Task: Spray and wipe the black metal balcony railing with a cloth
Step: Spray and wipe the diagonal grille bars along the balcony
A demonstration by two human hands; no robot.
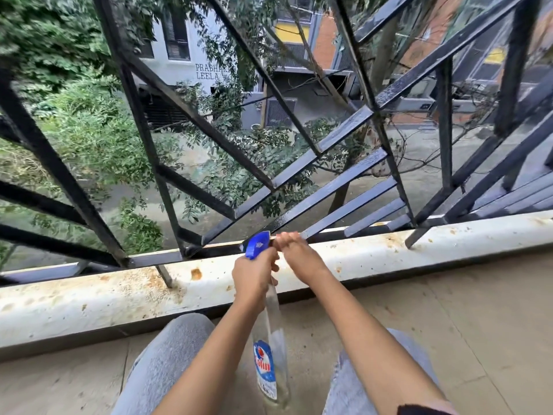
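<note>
The black metal railing (191, 115) of crossing diagonal bars fills the upper view; its bars on the right look wet and shiny. My left hand (254, 274) grips the neck of a clear spray bottle (270, 363) with a blue trigger head (256, 243), which points at the lowest rail. My right hand (294, 251) is directly beside the head, fingers curled round the nozzle tip, just over the bottom bar. I see no cloth in either hand. A black piece of fabric (419, 410) shows at my right upper arm, at the frame's bottom edge.
A white, rust-stained concrete ledge (104, 298) carries the railing's feet. My knees in grey jeans (167, 354) are bent over the tan balcony floor (478, 324). Beyond the bars are trees, a street and buildings far below.
</note>
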